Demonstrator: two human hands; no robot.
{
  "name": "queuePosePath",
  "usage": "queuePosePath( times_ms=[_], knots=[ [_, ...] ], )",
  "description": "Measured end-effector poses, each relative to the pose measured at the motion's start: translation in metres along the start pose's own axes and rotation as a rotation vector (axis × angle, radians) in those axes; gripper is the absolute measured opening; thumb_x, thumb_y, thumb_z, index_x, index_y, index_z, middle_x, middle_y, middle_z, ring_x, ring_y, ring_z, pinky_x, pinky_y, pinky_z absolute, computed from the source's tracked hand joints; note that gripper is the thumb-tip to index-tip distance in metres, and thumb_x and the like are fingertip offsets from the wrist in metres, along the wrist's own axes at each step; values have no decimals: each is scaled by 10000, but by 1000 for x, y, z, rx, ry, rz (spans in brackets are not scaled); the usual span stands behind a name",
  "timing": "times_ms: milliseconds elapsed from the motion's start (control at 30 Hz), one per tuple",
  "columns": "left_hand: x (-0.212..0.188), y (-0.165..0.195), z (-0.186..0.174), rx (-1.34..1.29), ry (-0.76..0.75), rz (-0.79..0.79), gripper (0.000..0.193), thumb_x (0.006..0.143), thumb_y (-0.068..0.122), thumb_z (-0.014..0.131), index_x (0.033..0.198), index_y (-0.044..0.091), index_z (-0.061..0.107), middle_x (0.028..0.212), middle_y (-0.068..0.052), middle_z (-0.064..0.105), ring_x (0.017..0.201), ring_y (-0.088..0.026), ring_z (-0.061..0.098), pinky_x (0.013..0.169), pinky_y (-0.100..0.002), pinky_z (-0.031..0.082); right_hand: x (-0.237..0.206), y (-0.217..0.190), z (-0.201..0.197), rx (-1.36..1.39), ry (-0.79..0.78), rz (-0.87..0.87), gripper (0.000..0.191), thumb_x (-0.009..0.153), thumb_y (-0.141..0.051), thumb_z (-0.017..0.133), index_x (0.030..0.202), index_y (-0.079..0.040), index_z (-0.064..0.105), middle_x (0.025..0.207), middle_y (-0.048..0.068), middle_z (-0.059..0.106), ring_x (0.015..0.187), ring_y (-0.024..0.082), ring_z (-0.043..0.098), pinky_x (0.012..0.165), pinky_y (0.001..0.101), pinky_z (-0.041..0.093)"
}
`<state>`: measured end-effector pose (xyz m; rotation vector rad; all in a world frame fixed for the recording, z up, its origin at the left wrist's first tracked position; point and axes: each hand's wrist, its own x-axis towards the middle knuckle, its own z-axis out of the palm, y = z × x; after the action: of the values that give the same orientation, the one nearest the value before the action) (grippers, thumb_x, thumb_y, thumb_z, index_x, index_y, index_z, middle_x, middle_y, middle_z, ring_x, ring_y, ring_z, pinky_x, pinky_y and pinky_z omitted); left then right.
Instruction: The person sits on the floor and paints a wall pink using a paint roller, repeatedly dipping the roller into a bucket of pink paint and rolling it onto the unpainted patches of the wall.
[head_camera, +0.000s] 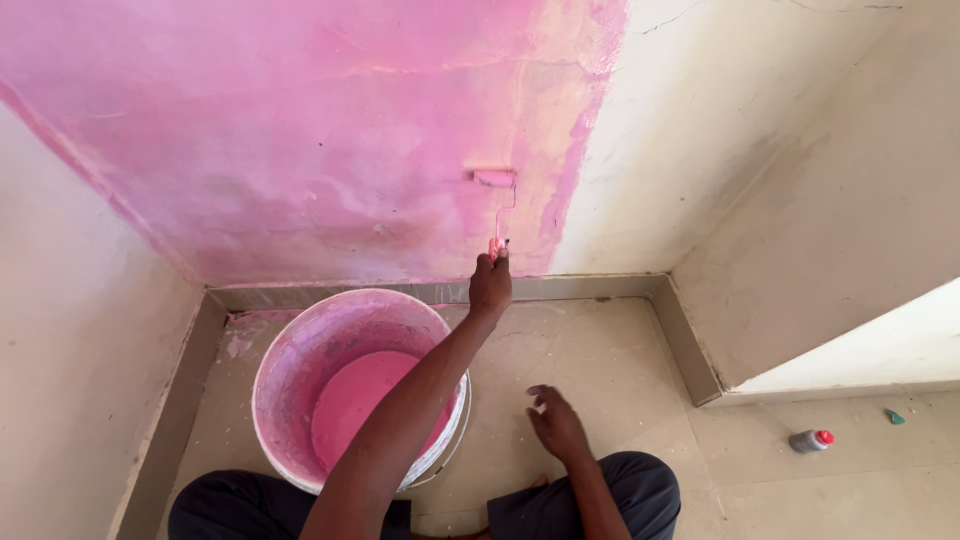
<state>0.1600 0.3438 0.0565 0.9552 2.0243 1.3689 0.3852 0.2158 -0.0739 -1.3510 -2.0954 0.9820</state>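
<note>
Gripping roller handle (495, 250) in left hand (490, 283), fingers wrapped tight; roller (494, 178) pressed flat to pink wall (300, 130) at paint edge. Kept bucket (290, 350) under arm for reloading. Right hand (556, 422) empty, fingers loosely spread, hovering above floor (600, 350) for balance.

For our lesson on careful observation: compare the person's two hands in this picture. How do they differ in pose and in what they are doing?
The left hand is stretched out to the wall, closed round the handle of a small paint roller; the right hand holds nothing. The left hand is raised against the pink-painted wall, while the right hand hovers low near the knee, fingers loosely spread above the floor. Both are bare.
</note>
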Motion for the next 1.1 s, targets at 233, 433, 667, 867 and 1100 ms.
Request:
queuePosePath(
  times_ms=[233, 433, 667, 867, 1100],
  knots=[
    [41, 121, -39, -72, 109, 445, 367, 1065, 456, 438, 1072, 91, 478, 692, -143, 654, 586, -323, 676, 475, -480, 464, 15, -5, 12, -118, -121, -14, 269, 918, -168, 675, 1182, -122, 656, 894, 98, 726, 765, 254, 709, 710, 394, 555],
    [90, 223, -83, -43, 40, 494, 414, 1079, 516, 431, 1028, 114, 513, 718, -113, 681, 593, -296, 663, 514, -453, 469, 20, 2, 13, -132, -169, 61, 261, 931, -172, 655, 1185, -115, 647, 888, 110, 740, 763, 260, 711, 712, 404, 550],
    [76, 111, -110, 39, 49, 570, 392, 1012, 467, 490, 1183, 114, 502, 885, -185, 716, 811, -379, 715, 675, -507, 535, 20, 7, 15, -117, -157, 25, 230, 923, -161, 654, 1144, -98, 657, 819, 125, 734, 730, 267, 707, 686, 408, 549],
    [70, 20, -220, 789, 71, 541, 347, 1026, 313, 543, 1147, -7, 484, 914, -223, 702, 754, -400, 726, 648, -536, 574, 21, 5, 16, -129, -174, 37, 207, 922, -176, 658, 1116, -107, 667, 784, 124, 729, 717, 265, 697, 673, 407, 535],
    [66, 40, -251, 1031, 89, 658, 367, 994, 323, 564, 1107, -26, 549, 843, -209, 709, 681, -359, 722, 592, -502, 585, 24, 2, 18, -158, -200, 25, 198, 926, -183, 655, 1107, -107, 675, 788, 127, 737, 721, 266, 702, 674, 405, 535]
  ],
)
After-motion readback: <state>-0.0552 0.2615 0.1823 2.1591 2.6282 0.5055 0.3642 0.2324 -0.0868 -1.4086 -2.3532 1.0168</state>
